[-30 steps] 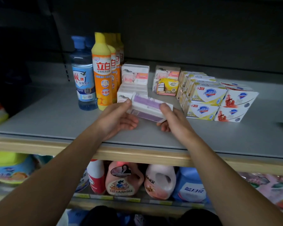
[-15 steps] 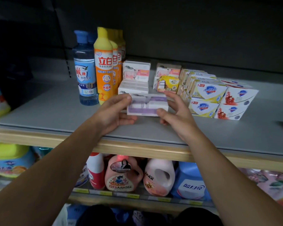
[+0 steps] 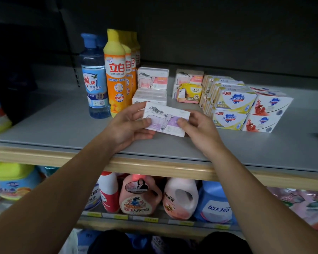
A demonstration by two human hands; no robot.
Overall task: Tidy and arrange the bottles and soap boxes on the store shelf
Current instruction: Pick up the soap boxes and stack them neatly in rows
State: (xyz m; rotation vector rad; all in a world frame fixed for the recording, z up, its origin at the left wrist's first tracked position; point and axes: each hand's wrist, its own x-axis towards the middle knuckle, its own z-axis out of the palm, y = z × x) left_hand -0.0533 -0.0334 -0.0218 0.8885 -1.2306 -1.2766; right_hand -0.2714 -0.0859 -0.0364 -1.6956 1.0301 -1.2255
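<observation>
While left hand (image 3: 128,128) and right hand (image 3: 198,130) pinch purple soap box (image 3: 166,119) | contents unseen, seemingly closed | above shelf (image 3: 62,125)

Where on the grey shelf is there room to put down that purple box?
Bare shelf lies left of the blue bottle, and along the front edge before the Safeguard boxes. Behind the purple box, between orange bottle and Safeguard boxes, it's crowded.

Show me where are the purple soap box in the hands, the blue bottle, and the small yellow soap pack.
purple soap box (image 3: 166,119): head view, printed front face.
blue bottle (image 3: 94,83): head view, its label.
yellow soap pack (image 3: 189,93): head view, front face.
</observation>
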